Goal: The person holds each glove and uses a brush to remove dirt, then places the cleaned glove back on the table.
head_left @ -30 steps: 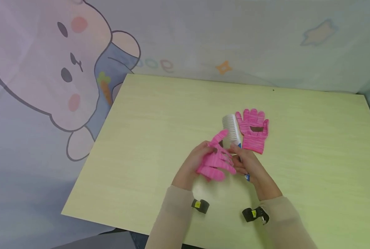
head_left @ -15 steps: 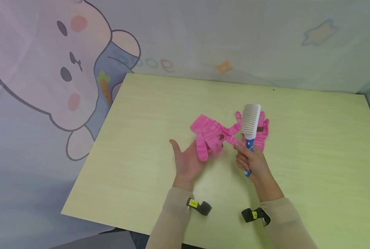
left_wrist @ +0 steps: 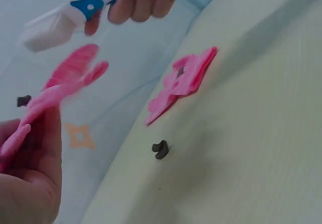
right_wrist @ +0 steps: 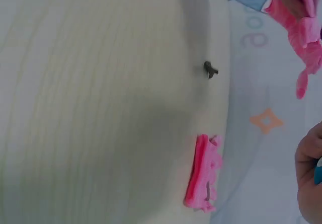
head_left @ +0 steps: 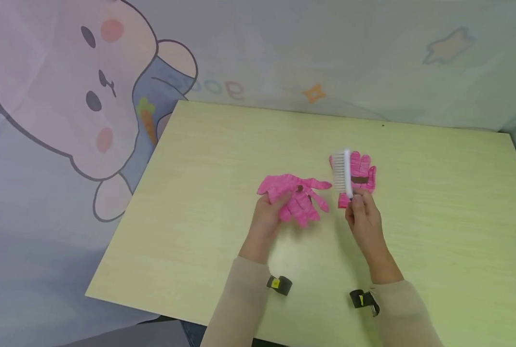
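Brush (head_left: 347,171) turned vs b4; R fingers (head_left: 359,206) grip hndl (left_wrist: 98,1), L fingers (head_left: 282,200) pinch glove (head_left: 300,205), bkgd text (head_left: 228,90) "og".

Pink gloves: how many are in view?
2. One glove is held in the left hand; the other glove lies on the table, partly hidden in the head view by the brush in the right hand.
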`<state>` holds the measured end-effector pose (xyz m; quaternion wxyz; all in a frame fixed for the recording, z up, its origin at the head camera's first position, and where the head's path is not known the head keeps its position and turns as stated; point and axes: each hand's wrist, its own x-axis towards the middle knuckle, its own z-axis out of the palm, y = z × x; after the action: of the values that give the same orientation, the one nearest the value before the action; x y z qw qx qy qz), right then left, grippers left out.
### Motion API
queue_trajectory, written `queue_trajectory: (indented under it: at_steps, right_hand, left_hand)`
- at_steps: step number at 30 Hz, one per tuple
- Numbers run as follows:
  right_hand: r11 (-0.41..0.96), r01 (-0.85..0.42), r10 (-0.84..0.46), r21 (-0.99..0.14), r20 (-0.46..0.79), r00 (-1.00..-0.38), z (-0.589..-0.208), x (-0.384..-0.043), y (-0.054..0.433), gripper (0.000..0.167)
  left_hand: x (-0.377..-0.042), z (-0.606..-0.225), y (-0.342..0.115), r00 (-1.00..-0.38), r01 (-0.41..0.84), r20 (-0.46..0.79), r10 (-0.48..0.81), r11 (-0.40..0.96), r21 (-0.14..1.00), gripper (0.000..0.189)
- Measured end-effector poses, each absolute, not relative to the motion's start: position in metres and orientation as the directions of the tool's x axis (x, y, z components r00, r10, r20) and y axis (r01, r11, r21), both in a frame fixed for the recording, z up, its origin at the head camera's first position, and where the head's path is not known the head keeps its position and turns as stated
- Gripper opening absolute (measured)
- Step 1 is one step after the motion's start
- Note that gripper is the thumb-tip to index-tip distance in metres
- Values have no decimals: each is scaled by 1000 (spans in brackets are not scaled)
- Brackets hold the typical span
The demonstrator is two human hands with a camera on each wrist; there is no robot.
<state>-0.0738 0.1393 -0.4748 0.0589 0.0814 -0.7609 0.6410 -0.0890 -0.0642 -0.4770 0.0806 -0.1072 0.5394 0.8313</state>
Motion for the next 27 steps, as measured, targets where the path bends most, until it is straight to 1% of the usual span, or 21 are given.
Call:
queue_trajectory:
  at_steps: [2, 4, 6, 7, 9, 11, 13, 16, 18, 20, 22, 24, 27]
  right_hand:
    - [388, -358, -101, -849, 347, -932, -476, -72, 144, 25]
    - [546, -463, -180, -698, 442, -879, -475, -71, 146, 31]
    - [639, -498, -235, -586, 468, -852, -474, -71, 146, 43]
    - [674, -486, -239, -556, 459, -856, -473, -71, 146, 48]
    - [729, -438, -225, -526, 421, -879, -471, -72, 145, 49]
    - [754, -363, -186, -548, 352, -917, -470, -73, 144, 45]
    - [754, -300, -155, -584, 285, -946, -468, -72, 141, 40]
    - [703, -213, -134, -678, 168, -977, -466, -71, 136, 39]
    - [667, -167, -132, -726, 106, -986, -466, -70, 132, 41]
    - [627, -123, -130, -769, 52, -990, -465, -69, 128, 43]
    - [603, -106, -132, -791, 32, -991, -465, -69, 126, 43]
    - [589, -102, -129, -802, 32, -991, -464, -69, 125, 41]
    - [580, -90, -112, -809, 30, -993, -462, -69, 126, 40]
  left_hand:
    - [-90, -476, -66, -964, -256, -266, 14, -325, 910, 11]
    - [-90, -476, -68, -964, -265, -264, 43, -272, 925, 17]
    - [-89, -476, -69, -960, -280, -269, 81, -208, 937, 23]
    - [-88, -476, -70, -956, -289, -275, 98, -182, 940, 25]
    - [-88, -475, -70, -950, -303, -287, 120, -157, 940, 28]
    - [-87, -475, -71, -944, -321, -306, 124, -128, 938, 24]
    - [-86, -474, -72, -942, -329, -313, 124, -137, 935, 20]
    - [-87, -476, -71, -942, -329, -309, 129, -186, 926, 19]
    - [-87, -478, -70, -950, -304, -274, 148, -254, 918, 24]
    - [-89, -480, -68, -959, -259, -207, 192, -308, 915, 31]
    - [-89, -482, -67, -963, -213, -141, 231, -324, 922, 39]
    - [-90, -484, -68, -962, -180, -105, 250, -301, 937, 47]
    - [-90, -487, -69, -965, -173, -120, 233, -224, 959, 53]
